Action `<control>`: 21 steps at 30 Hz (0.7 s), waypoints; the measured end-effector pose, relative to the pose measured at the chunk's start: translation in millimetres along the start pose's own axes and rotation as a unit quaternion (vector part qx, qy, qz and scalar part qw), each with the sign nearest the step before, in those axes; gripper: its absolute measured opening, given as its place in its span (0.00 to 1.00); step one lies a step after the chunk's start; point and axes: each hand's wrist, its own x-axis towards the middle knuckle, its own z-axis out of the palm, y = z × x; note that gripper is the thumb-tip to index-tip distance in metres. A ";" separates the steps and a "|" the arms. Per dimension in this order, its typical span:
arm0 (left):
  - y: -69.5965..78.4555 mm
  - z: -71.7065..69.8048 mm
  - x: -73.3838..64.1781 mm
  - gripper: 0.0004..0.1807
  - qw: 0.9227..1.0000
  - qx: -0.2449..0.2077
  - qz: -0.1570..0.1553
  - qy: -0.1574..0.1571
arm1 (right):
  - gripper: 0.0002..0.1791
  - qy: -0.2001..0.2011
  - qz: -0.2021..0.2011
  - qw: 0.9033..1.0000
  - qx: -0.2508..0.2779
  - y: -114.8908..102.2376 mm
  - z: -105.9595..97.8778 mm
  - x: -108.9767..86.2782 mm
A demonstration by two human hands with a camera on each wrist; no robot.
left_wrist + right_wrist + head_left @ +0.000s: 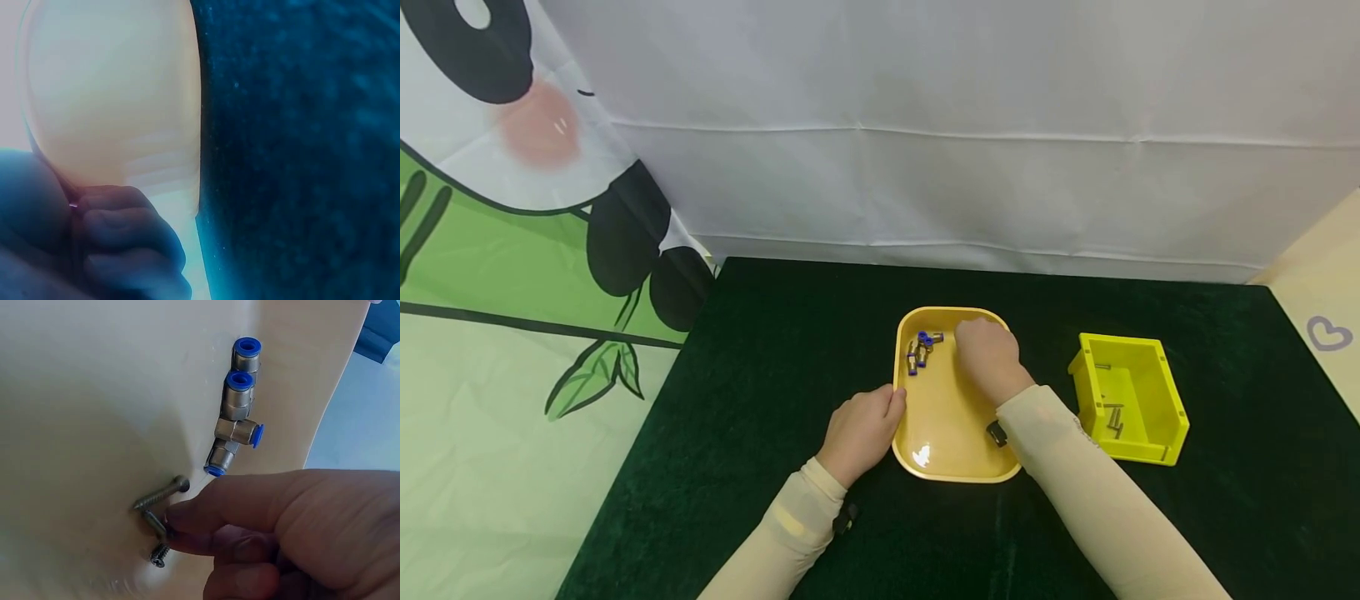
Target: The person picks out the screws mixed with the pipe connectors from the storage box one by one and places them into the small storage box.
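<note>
A shallow yellow tray [951,433] lies on the dark green cloth. My left hand [867,429] grips its left rim, and in the left wrist view curled fingers [134,244] lie against the tray's edge. Inside the tray's far end my right hand [988,354] pinches a screw [154,523] between thumb and index finger. A longer screw [161,494] and a short black-looking screw [160,555] lie close to these fingertips. Brass push-in fittings with blue collars [237,400] are clustered in the tray, left of my right hand in the head view.
To the right of the tray stands a yellow bin [1138,400] with several screws [1115,417] on its floor. Green cloth [797,333] covers the table. A white sheet [925,192] hangs behind it, and a printed panel [535,250] stands at the left.
</note>
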 end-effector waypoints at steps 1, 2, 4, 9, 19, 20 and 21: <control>-0.1 0.3 -0.1 0.19 1.000 0.000 0.000 0.000 | 0.11 -0.003 -0.001 1.000 -0.004 -0.2 0.2 -0.2; -0.4 0.6 -0.2 0.19 1.000 0.000 -0.001 0.000 | 0.11 -0.005 -0.006 1.000 -0.014 -0.5 0.3 -0.5; -0.6 1.1 -0.3 0.19 1.000 -0.001 -0.001 0.000 | 0.10 -0.004 -0.013 0.999 -0.032 -1.1 0.7 -0.7; -1.2 1.5 -1.1 0.19 1.000 -0.003 0.000 -0.001 | 0.11 -0.006 -0.016 0.999 -0.041 -1.7 1.2 -1.4; -0.4 0.9 0.1 0.20 1.000 -0.002 0.005 -0.001 | 0.11 -0.023 0.021 0.995 0.097 6.0 -17.0 6.0; -0.3 0.8 0.2 0.20 1.000 0.002 0.004 0.001 | 0.11 -0.025 0.022 0.993 0.112 6.8 -20.1 8.1; -0.3 0.7 0.1 0.20 1.000 0.004 0.002 0.003 | 0.12 -0.025 0.026 0.991 0.132 7.7 -22.5 9.7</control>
